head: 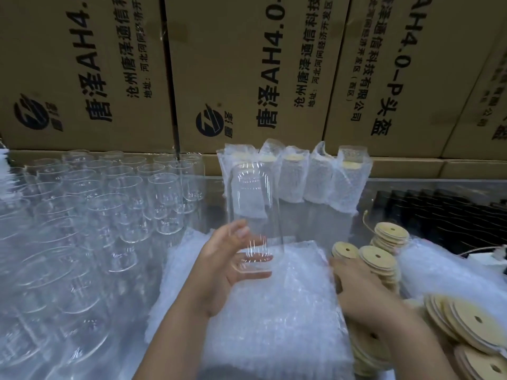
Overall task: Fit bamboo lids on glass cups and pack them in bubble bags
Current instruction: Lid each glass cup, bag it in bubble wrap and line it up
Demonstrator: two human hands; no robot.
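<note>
Bench, left side to the left edge: many empty glass cups (104, 209) stand upright, packed close, mouths up.

Centre, near edge: the left hand (225, 267) grips one glass cup (253, 207) by its near end. The thumb lies on top and the fingers are curled round the underside, clamped on the glass. The cup is lifted and tilted away over a flat stack of bubble bags (274, 311), with no lid on it.

Back edge, centre: a row of packed cups (296, 174) stands in bubble bags, with pale lids showing through the tops.

Right of the stack: the right hand (365, 292) lies palm down with its fingertips on leaning stacks of bamboo lids (378, 261). Blur; cannot tell whether the fingers pinch a lid.

Near right corner: more lids (466, 322), round with a small hole.

Behind the bench: printed cardboard boxes (247, 64).
</note>
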